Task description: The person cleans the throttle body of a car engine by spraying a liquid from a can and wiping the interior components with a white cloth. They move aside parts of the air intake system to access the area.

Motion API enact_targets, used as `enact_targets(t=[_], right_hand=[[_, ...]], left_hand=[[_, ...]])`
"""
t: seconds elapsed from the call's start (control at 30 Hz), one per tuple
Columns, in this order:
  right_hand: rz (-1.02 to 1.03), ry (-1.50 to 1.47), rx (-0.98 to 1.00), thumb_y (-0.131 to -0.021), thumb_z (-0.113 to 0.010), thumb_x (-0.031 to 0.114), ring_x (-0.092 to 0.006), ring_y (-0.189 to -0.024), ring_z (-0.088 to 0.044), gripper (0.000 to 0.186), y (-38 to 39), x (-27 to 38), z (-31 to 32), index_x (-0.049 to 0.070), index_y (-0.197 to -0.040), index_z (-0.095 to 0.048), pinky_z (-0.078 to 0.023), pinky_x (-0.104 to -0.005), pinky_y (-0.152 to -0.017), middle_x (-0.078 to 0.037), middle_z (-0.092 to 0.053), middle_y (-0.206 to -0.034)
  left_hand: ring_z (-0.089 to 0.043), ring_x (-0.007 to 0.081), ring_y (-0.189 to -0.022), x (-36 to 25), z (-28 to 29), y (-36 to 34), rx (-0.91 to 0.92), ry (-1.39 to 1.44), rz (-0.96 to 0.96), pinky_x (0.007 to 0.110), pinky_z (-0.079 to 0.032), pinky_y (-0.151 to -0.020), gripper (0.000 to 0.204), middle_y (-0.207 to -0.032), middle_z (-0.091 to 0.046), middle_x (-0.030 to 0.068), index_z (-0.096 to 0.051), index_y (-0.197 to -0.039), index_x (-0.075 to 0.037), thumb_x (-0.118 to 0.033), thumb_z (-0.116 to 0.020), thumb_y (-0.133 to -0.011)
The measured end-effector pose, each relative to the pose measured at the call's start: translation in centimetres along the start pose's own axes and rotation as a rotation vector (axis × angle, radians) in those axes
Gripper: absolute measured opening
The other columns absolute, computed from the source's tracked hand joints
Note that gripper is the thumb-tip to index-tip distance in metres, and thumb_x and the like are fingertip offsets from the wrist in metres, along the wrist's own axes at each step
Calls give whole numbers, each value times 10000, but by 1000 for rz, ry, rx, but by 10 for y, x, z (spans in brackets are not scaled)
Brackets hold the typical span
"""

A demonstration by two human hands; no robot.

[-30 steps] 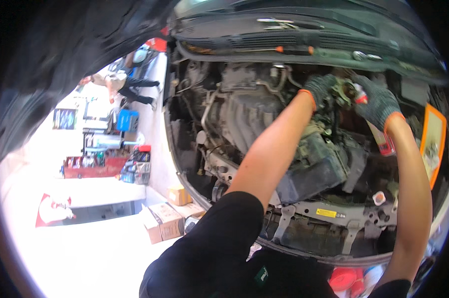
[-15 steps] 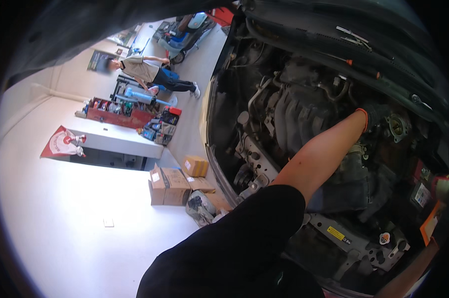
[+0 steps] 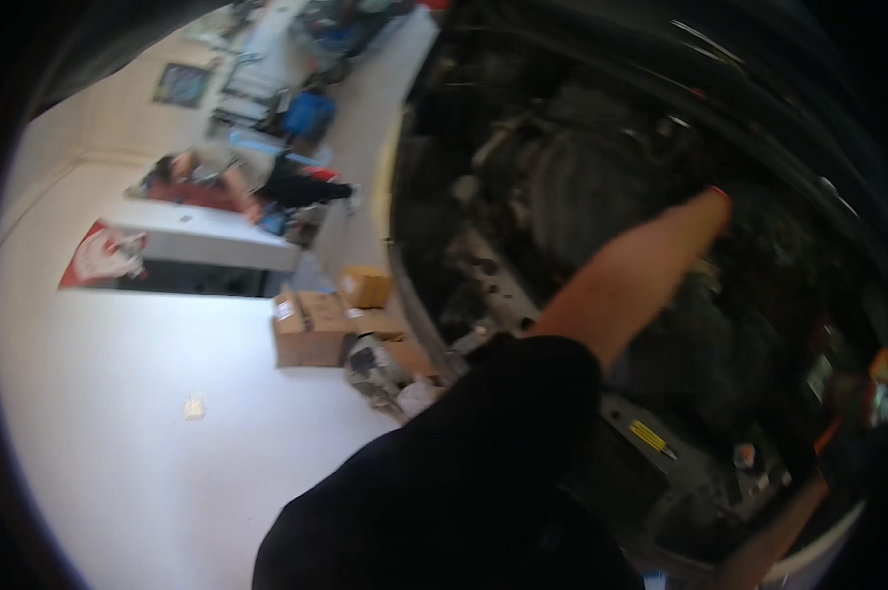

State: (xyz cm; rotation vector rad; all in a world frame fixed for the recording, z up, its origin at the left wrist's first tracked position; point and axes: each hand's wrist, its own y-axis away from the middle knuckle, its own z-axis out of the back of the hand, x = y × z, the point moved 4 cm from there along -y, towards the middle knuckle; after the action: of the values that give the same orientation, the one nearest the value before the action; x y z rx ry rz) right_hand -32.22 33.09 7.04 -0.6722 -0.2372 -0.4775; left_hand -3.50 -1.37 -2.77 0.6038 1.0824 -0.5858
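A: Where is the left hand (image 3: 758, 211) now?

B: Between two and three o'clock as the wearer sees it, in the engine bay (image 3: 581, 187). The forearm (image 3: 630, 265) runs up to it from six, much as half a second ago.

A: What's beside it?

B: The throttle body (image 3: 792, 242), just past the glove toward three o'clock. Its round mouth showed clearly half a second ago; now it's dim and smeared.

A: Has that hand got hold of anything?

B: I can't tell. The glove is a dark blur, so how far its fingers curl is lost to me.

A: And the right hand (image 3: 847, 460)?

B: Nearly four o'clock, in shadow by the orange-edged panel (image 3: 884, 368). A second ago it was up at the throttle body with the other; now they're well apart. Its grip I can't make out either, nor whether it carries anything.

A: Anyone else moving?

B: The co-worker (image 3: 296, 187), at ten o'clock, now overlaps the red cabinet (image 3: 183, 192). The boxes (image 3: 311, 339), between eight and nine, stay put.
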Motion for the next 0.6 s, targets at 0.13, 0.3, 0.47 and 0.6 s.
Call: enact_targets(t=[0.13,0.3,0.47,0.6], right_hand=[[-127,-20,13,-762,-800,202,-233,-1062,-568,623,-9,54,23,15,-1265,-484,-469,-359,-934,-125,-566,-1169],[-257,-203,-283,-756,-802,163,-218,-1111,-559,668,-5,74,39,15,-1315,-467,-463,-349,-976,-122,-555,-1224],[-238,-436,-221,-694,-843,112,-215,-1138,-545,891,-2,59,29,10,-1413,-328,-480,-340,-976,-124,-505,-1286],[-325,-680,-97,-695,-852,137,-247,-1235,-485,1018,20,85,-19,-24,-1475,-217,-407,-353,-1055,-165,-437,-1387]], left_hand=[[-620,262,-1051,2,-6,-6,72,-3,-85,375,-509,-869,376,-1144,-647,135,-598,-1215,-67,-268,-575,-898],[-617,265,-1067,-12,11,14,92,267,291,376,-508,-884,399,-1161,-644,140,-588,-1242,-60,-282,-563,-911],[-622,182,-1023,-10,10,16,-12,199,157,308,-517,-850,296,-1118,-650,69,-616,-1204,-102,-235,-509,-962],[-608,164,-845,44,33,0,12,335,146,311,-490,-696,314,-995,-658,40,-665,-1081,-107,-352,-626,-889]])
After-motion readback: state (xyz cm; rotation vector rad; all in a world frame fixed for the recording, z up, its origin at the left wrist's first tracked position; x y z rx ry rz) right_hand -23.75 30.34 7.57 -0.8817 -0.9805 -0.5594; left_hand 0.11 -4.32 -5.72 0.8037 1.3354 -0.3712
